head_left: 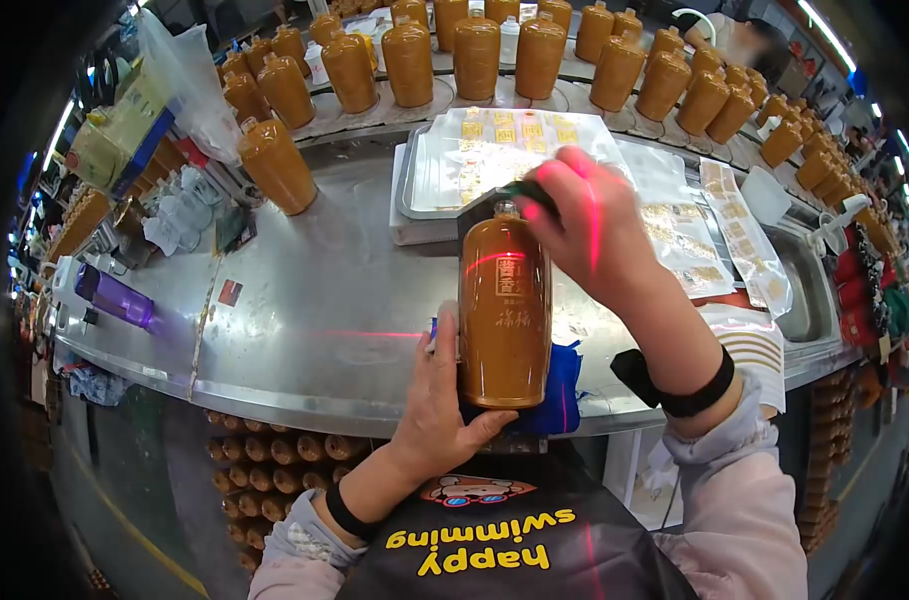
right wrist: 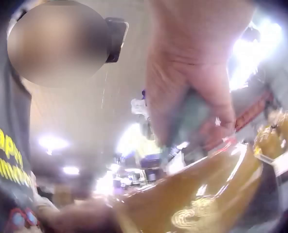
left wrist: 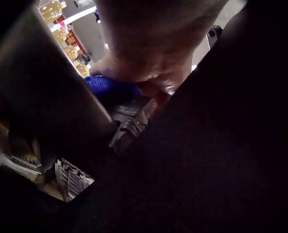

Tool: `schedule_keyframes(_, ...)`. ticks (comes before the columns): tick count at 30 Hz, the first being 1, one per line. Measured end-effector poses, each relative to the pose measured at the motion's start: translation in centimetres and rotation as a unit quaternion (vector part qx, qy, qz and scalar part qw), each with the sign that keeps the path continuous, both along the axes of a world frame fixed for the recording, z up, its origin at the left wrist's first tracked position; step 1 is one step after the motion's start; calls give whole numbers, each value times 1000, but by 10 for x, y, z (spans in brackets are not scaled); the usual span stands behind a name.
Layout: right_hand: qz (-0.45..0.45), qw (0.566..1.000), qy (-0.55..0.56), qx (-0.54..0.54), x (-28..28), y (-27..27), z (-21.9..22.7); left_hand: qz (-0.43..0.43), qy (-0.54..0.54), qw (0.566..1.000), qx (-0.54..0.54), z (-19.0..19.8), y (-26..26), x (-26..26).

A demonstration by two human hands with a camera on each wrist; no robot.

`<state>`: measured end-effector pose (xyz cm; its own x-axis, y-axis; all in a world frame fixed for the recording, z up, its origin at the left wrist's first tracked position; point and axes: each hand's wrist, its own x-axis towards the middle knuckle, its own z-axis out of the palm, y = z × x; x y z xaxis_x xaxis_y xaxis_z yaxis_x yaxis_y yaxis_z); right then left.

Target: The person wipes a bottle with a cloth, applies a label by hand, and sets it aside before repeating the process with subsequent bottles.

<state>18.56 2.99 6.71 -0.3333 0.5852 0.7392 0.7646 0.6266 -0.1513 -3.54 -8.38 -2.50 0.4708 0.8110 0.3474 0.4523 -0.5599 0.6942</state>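
Note:
A glossy brown bottle [head_left: 504, 330] with a gold label print stands upright in the middle of the head view, above the front edge of the steel table. My left hand [head_left: 436, 400] grips it low down, fingers along its left side and thumb at the base. At the bottle's neck, my right hand [head_left: 589, 220] pinches a dark green piece [right wrist: 190, 119], mostly hidden by the fingers; I cannot tell its kind. Red laser lines cross the bottle and right hand. Behind the bottle lies a blue cloth [head_left: 564, 390]. The left wrist view is mostly dark.
Behind the bottle, a tray [head_left: 411, 190] bears sheets of gold labels [head_left: 504, 135]. More label sheets [head_left: 739, 225] lie right, beside a sink [head_left: 806, 300]. Several brown bottles [head_left: 476, 55] line the curved conveyor; one bottle [head_left: 277, 168] stands left. A purple bottle [head_left: 119, 297] lies far left.

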Motion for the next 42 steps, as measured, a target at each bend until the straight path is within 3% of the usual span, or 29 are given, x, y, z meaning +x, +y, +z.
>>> schedule_keyframes(1,-9,997,-39,59,4,-11,4,9,12,1000,11,-2,-1,-2)
schedule_keyframes(4,159,984,-14,-80,0,-68,-9,2,-7,1000,21,-7,-4,-4)
schedule_keyframes(7,222,941,117,-226,19,-96,-18,-27,67,987,147,4,-4,-12)
schedule_keyframes(10,113,921,219,-302,40,-104,-23,-132,145,959,207,35,23,-15)
schedule_keyframes(14,30,934,221,-280,41,-91,-14,-182,185,935,240,60,68,0)
schedule_keyframes(15,23,938,190,-290,36,-88,-1,-154,137,951,230,62,79,4)
schedule_keyframes(18,154,941,47,-296,21,-64,8,-54,-1,976,211,52,110,8)
schedule_keyframes(19,213,917,10,-336,11,-54,15,-29,-64,993,91,46,108,6)
schedule_keyframes(22,125,963,32,-238,-12,-3,1,58,-91,994,13,27,114,3)
schedule_keyframes(25,32,989,-142,36,-6,-12,11,7,-229,955,-186,11,115,1)
schedule_keyframes(28,270,951,-57,-137,-9,-79,6,5,-322,865,-384,21,115,7)
schedule_keyframes(31,233,947,92,-199,8,-62,-19,-45,-374,796,-474,28,129,20)
schedule_keyframes(32,95,967,158,-178,14,-49,-34,-63,-374,776,-504,29,134,25)
schedule_keyframes(34,-91,979,130,-129,27,-32,-22,-98,-377,736,-554,32,145,31)
schedule_keyframes(35,-38,938,254,-234,22,-37,-18,-96,-394,726,-555,31,149,35)
schedule_keyframes(36,38,905,252,-339,13,-42,-5,-101,-394,720,-563,29,152,37)
schedule_keyframes(38,132,925,89,-345,2,-33,2,-113,-395,706,-578,28,160,41)
schedule_keyframes(39,81,939,119,-312,-5,-23,0,-130,-387,709,-575,30,160,41)
schedule_keyframes(40,19,982,52,-181,-10,-7,6,-116,-391,711,-573,34,157,44)
schedule_keyframes(42,25,964,-19,-263,-22,-10,31,-80,-400,717,-565,43,151,48)
